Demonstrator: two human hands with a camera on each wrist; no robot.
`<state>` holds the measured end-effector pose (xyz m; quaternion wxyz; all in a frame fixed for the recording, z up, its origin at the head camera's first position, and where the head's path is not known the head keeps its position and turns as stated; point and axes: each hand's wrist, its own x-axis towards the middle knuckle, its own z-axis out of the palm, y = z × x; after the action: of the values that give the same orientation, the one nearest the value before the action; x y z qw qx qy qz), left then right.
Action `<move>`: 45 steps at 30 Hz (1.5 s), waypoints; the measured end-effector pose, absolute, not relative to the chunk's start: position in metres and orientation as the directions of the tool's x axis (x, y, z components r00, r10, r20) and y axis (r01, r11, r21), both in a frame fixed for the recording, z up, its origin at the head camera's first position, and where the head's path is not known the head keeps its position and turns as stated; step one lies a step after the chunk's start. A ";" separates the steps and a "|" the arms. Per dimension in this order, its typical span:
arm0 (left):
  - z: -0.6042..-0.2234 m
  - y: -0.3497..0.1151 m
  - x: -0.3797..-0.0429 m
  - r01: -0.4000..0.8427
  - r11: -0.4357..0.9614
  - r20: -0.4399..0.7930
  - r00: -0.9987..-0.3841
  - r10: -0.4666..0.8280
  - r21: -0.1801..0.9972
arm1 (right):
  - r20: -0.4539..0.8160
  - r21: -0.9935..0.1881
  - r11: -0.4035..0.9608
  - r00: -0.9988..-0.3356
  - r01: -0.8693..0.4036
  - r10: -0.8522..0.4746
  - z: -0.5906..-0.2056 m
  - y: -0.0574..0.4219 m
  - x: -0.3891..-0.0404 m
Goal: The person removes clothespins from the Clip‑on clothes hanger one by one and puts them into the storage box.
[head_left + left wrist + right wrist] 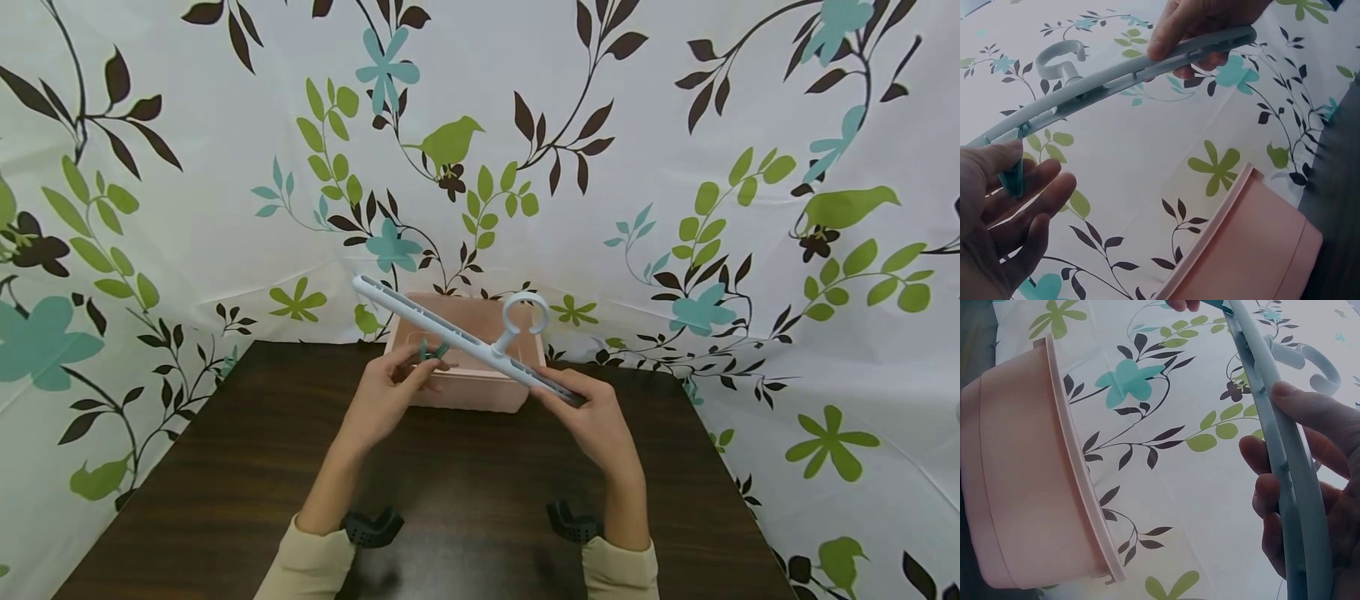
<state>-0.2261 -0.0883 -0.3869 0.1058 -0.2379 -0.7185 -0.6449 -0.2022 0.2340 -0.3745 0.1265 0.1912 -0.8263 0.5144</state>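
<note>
My right hand (597, 421) grips one end of a light blue plastic clothes hanger (427, 317), thumb on one side and fingers curled on the other. The hanger is held aloft, slanting up to the left, its open hook (527, 310) pointing upward. My left hand (381, 398) pinches a small teal clip (1015, 175) between thumb and fingers. In the left wrist view the clip's upper end is right at the lower bar of the hanger, toward the end opposite my right hand. Behind and below both hands stands a pink plastic bin (468, 392).
The bin stands near the back edge of a dark wooden table (457, 475). A white cloth (645, 167) printed with leaves, birds and flowers hangs behind and around the table. Black wrist mounts (372, 528) sit by both cuffs.
</note>
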 end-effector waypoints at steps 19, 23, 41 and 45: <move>-0.389 -0.081 -0.226 0.603 0.539 0.723 -0.691 -0.017 0.589 | 0.427 -0.763 0.455 -0.886 -0.459 -0.177 -0.373 0.231 -0.202; -0.390 -0.081 -0.228 0.612 0.616 0.782 -0.623 -0.011 0.496 | 0.432 -0.755 0.463 -0.884 -0.464 -0.180 -0.373 0.230 -0.201; -0.395 -0.077 -0.234 0.564 0.805 0.923 -0.380 0.057 0.183 | 0.437 -0.709 0.547 -0.886 -0.445 -0.154 -0.375 0.232 -0.203; -0.396 -0.074 -0.236 0.585 0.796 0.950 -0.310 0.043 0.155 | 0.447 -0.715 0.525 -0.879 -0.462 -0.166 -0.375 0.233 -0.204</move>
<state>-0.2363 -0.0739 -0.3962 0.5510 -0.2038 -0.7709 -0.2461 -0.2041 0.2334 -0.3754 0.1641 0.1831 -0.8577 0.4516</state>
